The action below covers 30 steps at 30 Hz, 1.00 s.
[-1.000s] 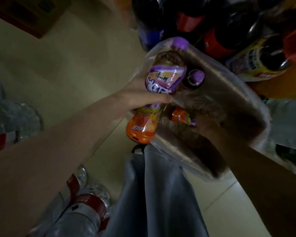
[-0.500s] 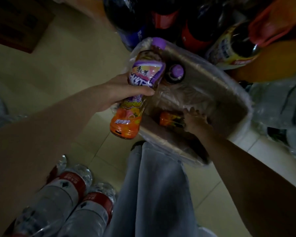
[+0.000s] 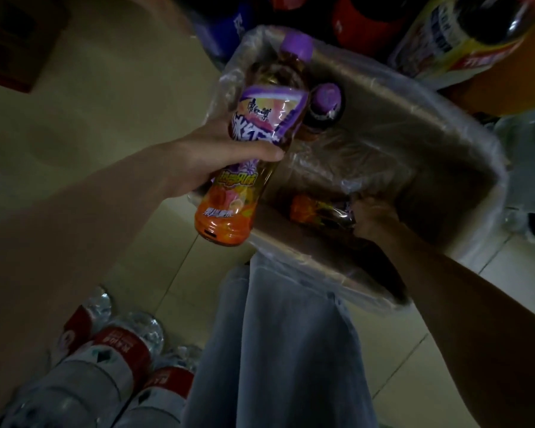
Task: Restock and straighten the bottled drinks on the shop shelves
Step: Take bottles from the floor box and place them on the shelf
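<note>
While the left hand [image 3: 229, 152] holds one purple-capped plastic bottle of brown tea with a purple and orange label [image 3: 254, 143] by its middle, thumb across the front and fingers curled behind, the task looks to be in its early part. This bottle is lifted over the near left corner of the brown cardboard tray wrapped in torn clear plastic film [image 3: 445, 168], with its cap pointing away and its orange base towards the person.

Inside the tray, the right hand [image 3: 371, 217] reaches down to a second tea bottle lying on its side [image 3: 318, 211]. The hand touches the end of it, but the place is dark and I cannot tell if the fingers already close around it. A third bottle with a purple cap [image 3: 325, 103] stands upright in the far left corner, just beside the held one.

As far as I can judge, the tray is almost unpacked: only these three bottles show, and most of its floor is bare. No shelf is visible, so placing and straightening are not done yet for these bottles. Large dark cola bottles with red and blue labels [image 3: 365, 23] are crowded beyond the tray, and clear water bottles with red labels [image 3: 118, 359] lie on the pale tiled floor [image 3: 112, 97] at lower left; these may also wait for shelving.
</note>
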Each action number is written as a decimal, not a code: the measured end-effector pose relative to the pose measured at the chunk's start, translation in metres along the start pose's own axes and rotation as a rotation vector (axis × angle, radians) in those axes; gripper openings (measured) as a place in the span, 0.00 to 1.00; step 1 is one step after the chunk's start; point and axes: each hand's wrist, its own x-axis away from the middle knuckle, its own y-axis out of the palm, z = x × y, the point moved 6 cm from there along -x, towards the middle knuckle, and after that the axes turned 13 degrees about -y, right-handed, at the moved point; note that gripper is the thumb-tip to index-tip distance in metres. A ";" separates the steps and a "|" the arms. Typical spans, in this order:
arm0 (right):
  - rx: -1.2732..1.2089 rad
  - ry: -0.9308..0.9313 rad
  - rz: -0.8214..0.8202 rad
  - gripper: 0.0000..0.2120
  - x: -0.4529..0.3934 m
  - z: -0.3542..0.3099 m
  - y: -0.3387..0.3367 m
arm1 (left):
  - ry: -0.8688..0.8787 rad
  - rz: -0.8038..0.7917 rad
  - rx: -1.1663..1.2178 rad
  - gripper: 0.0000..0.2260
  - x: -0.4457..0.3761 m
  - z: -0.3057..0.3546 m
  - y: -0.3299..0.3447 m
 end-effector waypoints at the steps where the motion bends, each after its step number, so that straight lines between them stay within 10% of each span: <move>1: -0.019 0.007 -0.013 0.42 0.006 -0.002 -0.007 | -0.002 0.002 0.005 0.34 0.006 0.002 0.002; 10: 0.227 -0.294 -0.079 0.17 0.165 -0.049 -0.209 | 0.080 -0.020 0.024 0.15 0.164 0.083 0.023; 14: 0.589 -0.458 -0.024 0.26 0.309 -0.074 -0.349 | 0.180 -0.101 0.102 0.17 0.280 0.150 0.034; 23: 1.126 -0.267 0.608 0.30 0.673 -0.123 -0.602 | 0.606 -0.146 -0.002 0.20 0.568 0.338 0.068; 30: 1.443 -0.172 1.342 0.15 0.911 -0.099 -0.630 | 0.828 -0.323 -0.113 0.13 0.730 0.411 0.141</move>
